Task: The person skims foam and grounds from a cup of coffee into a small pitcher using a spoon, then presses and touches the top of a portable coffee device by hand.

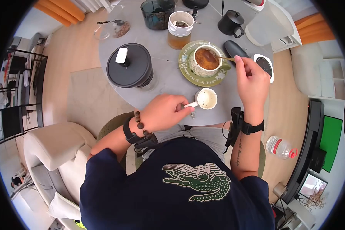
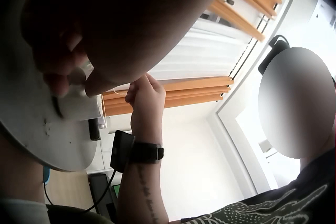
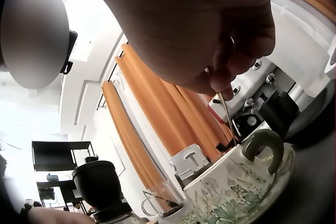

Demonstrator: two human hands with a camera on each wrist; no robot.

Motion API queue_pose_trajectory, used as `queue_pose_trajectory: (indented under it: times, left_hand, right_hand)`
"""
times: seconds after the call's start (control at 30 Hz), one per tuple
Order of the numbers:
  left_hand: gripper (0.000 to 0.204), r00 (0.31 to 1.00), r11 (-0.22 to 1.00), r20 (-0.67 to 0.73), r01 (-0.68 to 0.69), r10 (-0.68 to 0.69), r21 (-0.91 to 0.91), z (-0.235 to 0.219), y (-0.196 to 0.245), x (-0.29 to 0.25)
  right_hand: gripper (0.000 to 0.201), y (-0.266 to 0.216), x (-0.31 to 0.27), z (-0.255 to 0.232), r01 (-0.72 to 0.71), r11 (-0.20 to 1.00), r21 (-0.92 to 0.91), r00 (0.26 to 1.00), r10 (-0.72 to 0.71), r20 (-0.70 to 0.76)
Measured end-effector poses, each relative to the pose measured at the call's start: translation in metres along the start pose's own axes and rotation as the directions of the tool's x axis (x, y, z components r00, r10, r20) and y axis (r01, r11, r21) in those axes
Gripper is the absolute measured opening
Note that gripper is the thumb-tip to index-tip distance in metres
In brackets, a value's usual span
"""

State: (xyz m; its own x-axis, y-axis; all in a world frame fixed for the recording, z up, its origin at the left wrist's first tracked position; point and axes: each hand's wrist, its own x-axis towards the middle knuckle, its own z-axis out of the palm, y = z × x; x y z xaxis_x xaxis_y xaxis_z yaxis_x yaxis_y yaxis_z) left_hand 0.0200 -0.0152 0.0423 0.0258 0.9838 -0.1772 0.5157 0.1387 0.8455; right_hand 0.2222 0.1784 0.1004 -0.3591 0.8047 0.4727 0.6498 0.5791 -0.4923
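Observation:
My right hand point(image 1: 253, 78) pinches the thin gold handle of a spoon point(image 1: 227, 58). The spoon's lower end dips into a patterned teacup point(image 1: 197, 70) of brown, foamy drink; its bowl is hidden. Beneath the teacup lies a green saucer point(image 1: 184, 71) with white lettering. In the right wrist view, the handle point(image 3: 227, 116) slants down over the teacup's rim beside its green loop. My left hand point(image 1: 161, 110) grips the short handle of a small white cup point(image 1: 207, 99) near the table's front edge. Dark specks dot the inside of this cup.
A black-lidded canister point(image 1: 136, 67) with a white piece on top stands left on the grey table point(image 1: 163, 59). Behind the saucer are a glass with a white filter point(image 1: 180, 26), a dark see-through container point(image 1: 157, 15) and a black pot point(image 1: 230, 23). A round-faced device point(image 1: 270, 78) sits right.

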Motion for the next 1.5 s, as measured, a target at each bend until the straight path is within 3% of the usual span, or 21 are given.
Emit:
queue_pose_trajectory:
  times: [0.23,0.33,0.4,0.63,0.77,0.97,1.33,1.5]
  left_hand:
    - [0.031,0.998,0.991,-0.031,-0.058,0.062,0.118,-0.006,-0.001,0.000]
    - [0.030,0.982,0.971,-0.153,-0.076,0.112,0.226,-0.006,-0.006,0.001]
    - [0.029,0.947,0.929,-0.190,-0.189,0.258,0.318,-0.010,-0.011,0.004]
    - [0.029,0.943,0.924,-0.175,-0.220,0.284,0.314,-0.010,-0.011,0.008]
    - [0.029,0.913,0.885,-0.181,-0.281,0.366,0.372,-0.005,-0.019,0.011]
    - [0.034,0.881,0.835,-0.173,-0.330,0.440,0.440,0.000,-0.026,0.012]
    - [0.036,0.856,0.799,-0.167,-0.362,0.488,0.480,0.005,-0.030,0.015]
    - [0.034,0.865,0.838,-0.199,-0.351,0.461,0.418,0.006,-0.028,0.015]
  right_hand:
    - [0.028,-0.001,-0.001,0.010,-0.083,0.994,0.071,0.994,0.078,0.075]
    - [0.030,0.000,-0.001,0.010,-0.157,0.981,0.113,0.979,0.140,0.145]
    - [0.031,0.002,0.000,0.012,-0.197,0.971,0.137,0.970,0.173,0.172]
    - [0.036,0.015,0.000,0.012,-0.349,0.897,0.272,0.931,0.298,0.213]
    - [0.036,0.024,-0.003,0.013,-0.425,0.829,0.364,0.904,0.372,0.208]
    - [0.037,0.035,-0.005,0.012,-0.469,0.739,0.483,0.882,0.414,0.224]
    - [0.037,0.044,-0.006,0.005,-0.468,0.718,0.515,0.877,0.451,0.168]
    - [0.037,0.046,-0.006,0.002,-0.473,0.703,0.531,0.872,0.459,0.168]
